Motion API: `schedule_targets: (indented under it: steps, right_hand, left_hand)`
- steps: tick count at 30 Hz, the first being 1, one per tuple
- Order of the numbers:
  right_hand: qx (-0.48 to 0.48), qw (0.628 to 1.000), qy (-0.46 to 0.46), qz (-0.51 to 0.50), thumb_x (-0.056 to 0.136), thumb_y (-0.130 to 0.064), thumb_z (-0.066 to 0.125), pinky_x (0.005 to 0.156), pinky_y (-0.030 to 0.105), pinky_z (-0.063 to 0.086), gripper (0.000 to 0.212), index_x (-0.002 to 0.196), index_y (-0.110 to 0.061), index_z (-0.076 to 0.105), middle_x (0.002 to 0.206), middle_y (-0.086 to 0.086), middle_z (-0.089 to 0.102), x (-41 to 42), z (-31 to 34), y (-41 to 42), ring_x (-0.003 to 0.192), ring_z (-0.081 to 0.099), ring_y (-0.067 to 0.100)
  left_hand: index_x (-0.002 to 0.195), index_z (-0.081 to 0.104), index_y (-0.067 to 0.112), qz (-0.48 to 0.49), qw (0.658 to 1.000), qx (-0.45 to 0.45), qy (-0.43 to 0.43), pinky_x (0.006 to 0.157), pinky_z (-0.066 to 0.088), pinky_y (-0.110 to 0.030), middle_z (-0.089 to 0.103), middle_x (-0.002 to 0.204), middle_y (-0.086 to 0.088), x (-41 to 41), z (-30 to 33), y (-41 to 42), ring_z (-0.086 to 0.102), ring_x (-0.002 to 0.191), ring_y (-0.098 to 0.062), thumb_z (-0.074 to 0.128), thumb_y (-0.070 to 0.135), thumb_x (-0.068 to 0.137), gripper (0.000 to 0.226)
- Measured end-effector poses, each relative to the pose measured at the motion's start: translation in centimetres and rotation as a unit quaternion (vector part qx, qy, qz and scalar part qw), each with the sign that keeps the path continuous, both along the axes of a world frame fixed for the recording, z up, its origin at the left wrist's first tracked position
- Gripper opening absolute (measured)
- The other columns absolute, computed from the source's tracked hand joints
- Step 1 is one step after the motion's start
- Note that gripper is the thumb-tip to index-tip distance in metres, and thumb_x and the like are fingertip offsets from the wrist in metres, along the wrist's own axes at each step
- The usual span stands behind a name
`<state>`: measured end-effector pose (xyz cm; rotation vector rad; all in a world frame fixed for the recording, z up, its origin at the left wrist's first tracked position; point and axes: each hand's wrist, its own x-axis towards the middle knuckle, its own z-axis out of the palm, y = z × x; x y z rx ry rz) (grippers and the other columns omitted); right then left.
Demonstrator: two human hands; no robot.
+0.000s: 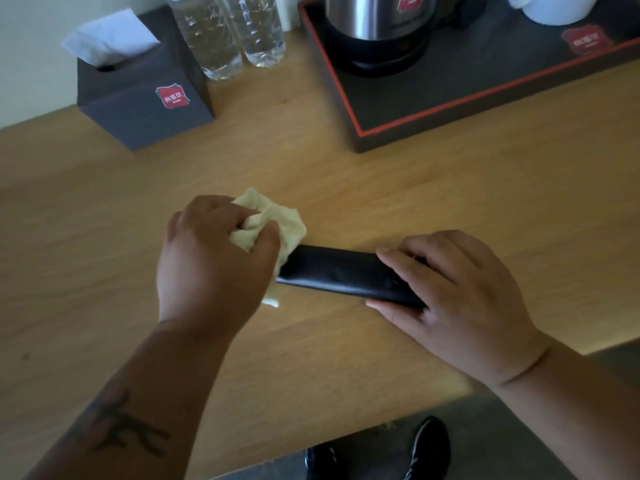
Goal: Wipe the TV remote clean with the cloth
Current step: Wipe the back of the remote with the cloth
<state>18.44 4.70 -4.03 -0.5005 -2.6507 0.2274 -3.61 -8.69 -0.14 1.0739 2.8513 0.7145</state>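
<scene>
A black TV remote (341, 273) lies lengthwise across the middle of the wooden table (381, 188), its smooth side facing up. My right hand (460, 292) grips its right end, fingers over the top and thumb along the near edge. My left hand (216, 258) is closed around a bunched pale yellow cloth (277, 221), which presses against the remote's left end. That end is hidden under the cloth.
A dark tissue box (145, 95) stands at the back left, with two clear water bottles (221, 36) beside it. A dark tray with a red rim (398, 129) holds a steel kettle (377, 26) and a white cup (554, 8). The table's near edge runs above black shoes (429, 445).
</scene>
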Motion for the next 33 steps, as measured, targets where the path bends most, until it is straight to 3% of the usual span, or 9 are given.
schedule_targets:
  steps: [3,5,12,21,24,26,28,31,33]
  right_hand:
    - [0.018,1.0,0.017,-0.008,0.087,-0.046,0.071,0.078,0.043,0.049,0.047,0.115,-0.009,0.07,0.104,0.01,0.067,0.2,-0.2,0.0,0.089,0.061,0.028]
    - [0.021,0.999,0.024,-0.008,0.086,-0.045,0.072,0.078,0.043,0.05,0.046,0.114,-0.009,0.071,0.103,0.009,0.068,0.2,-0.3,0.1,0.088,0.062,0.028]
    - [0.026,0.999,0.027,-0.017,0.085,-0.047,0.073,0.08,0.044,0.049,0.05,0.115,-0.008,0.071,0.104,0.01,0.069,0.1,-0.3,0.0,0.091,0.062,0.029]
    - [-0.042,0.998,0.025,-0.044,0.085,-0.048,0.07,0.083,0.037,0.048,0.054,0.118,-0.005,0.068,0.106,0.012,0.066,0.3,0.2,0.2,0.093,0.06,0.026]
    - [-0.131,0.988,0.027,-0.072,0.088,-0.052,0.058,0.08,0.022,0.043,0.058,0.123,-0.006,0.064,0.108,0.007,0.061,0.6,0.9,-0.1,0.096,0.054,0.015]
    - [-0.165,0.985,0.011,-0.054,0.093,-0.056,0.045,0.078,0.02,0.041,0.061,0.127,-0.008,0.06,0.111,0.004,0.059,0.7,1.3,-0.2,0.097,0.051,0.01]
    - [-0.153,0.988,0.0,-0.025,0.096,-0.055,0.037,0.077,0.025,0.042,0.058,0.131,-0.012,0.056,0.116,0.001,0.056,0.7,1.5,-0.2,0.099,0.051,0.011]
    - [-0.11,0.994,0.006,0.011,0.099,-0.049,0.036,0.084,0.026,0.039,0.051,0.135,-0.016,0.049,0.123,0.0,0.055,0.0,2.0,0.2,0.101,0.053,0.02]
    - [-0.085,0.996,0.011,0.024,0.1,-0.045,0.037,0.084,0.024,0.036,0.049,0.138,-0.015,0.046,0.124,0.003,0.055,-0.2,1.9,0.5,0.1,0.053,0.023]
  left_hand:
    - [0.09,0.071,0.022,0.05,0.998,-0.03,-0.014,0.075,0.045,-0.032,0.064,0.104,0.004,-1.9,0.2,-1.4,0.06,0.098,-0.027,0.068,0.04,0.079,0.022]
    - [0.088,0.07,0.02,0.062,0.998,0.017,-0.006,0.073,0.044,-0.031,0.066,0.1,0.003,-1.8,1.3,-1.4,0.062,0.092,-0.025,0.068,0.042,0.081,0.023]
    - [0.093,0.072,0.028,-0.075,0.995,0.068,-0.013,0.08,0.046,-0.028,0.063,0.107,0.012,3.9,1.5,2.4,0.058,0.101,-0.016,0.07,0.042,0.082,0.018]
    - [0.093,0.069,0.029,0.1,0.985,0.089,-0.112,0.075,0.049,-0.028,0.068,0.1,0.012,0.0,0.4,-0.6,0.064,0.089,-0.012,0.072,0.044,0.081,0.02]
    - [0.095,0.074,0.033,0.143,0.931,0.19,-0.277,0.064,0.056,-0.031,0.073,0.084,0.008,-1.2,1.3,-1.0,0.07,0.078,-0.012,0.071,0.042,0.085,0.014]
    - [0.101,0.076,0.028,0.099,0.864,0.27,-0.413,0.07,0.054,-0.039,0.073,0.083,-0.001,-1.5,2.2,-1.0,0.068,0.077,-0.019,0.066,0.039,0.088,0.019]
    - [0.111,0.073,0.021,0.034,0.827,0.3,-0.474,0.078,0.051,-0.043,0.07,0.087,-0.007,-1.5,2.6,-0.8,0.065,0.081,-0.024,0.059,0.038,0.091,0.03]
    - [0.11,0.074,0.021,-0.049,0.844,0.26,-0.467,0.075,0.049,-0.025,0.073,0.092,0.002,-0.8,3.7,-0.2,0.066,0.085,-0.012,0.058,0.038,0.095,0.028]
    - [0.095,0.075,0.018,-0.063,0.852,0.236,-0.464,0.063,0.045,-0.016,0.068,0.078,0.007,-0.2,4.0,0.0,0.061,0.07,-0.005,0.057,0.041,0.092,0.029]
